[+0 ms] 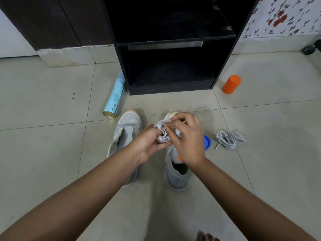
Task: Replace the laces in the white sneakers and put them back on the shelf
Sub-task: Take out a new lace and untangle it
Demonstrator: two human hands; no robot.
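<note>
Evidently waiting for the pair, the black shelf (173, 40) stands open just ahead. Both white sneakers (128, 126) sit toes-forward on the tiles before it, within easy reach. The left hand (147, 145) curls round a bundled white lace (162, 132) above the right-side shoe, while the right hand (187, 140) pinches its strands, probably to loosen them.

- Two pale grey-white fabric sneakers (128, 126)
- Two white cord laces: one bundled lace (162, 132), one coiled lace (228, 139)
- One light-blue metal spray can (114, 98)
- One orange plastic cylinder (231, 84)
- One blue round lid (207, 142)
- One black two-tier shelf unit (173, 40)
- Two bare hands: left hand (147, 145), right hand (188, 140)
</note>
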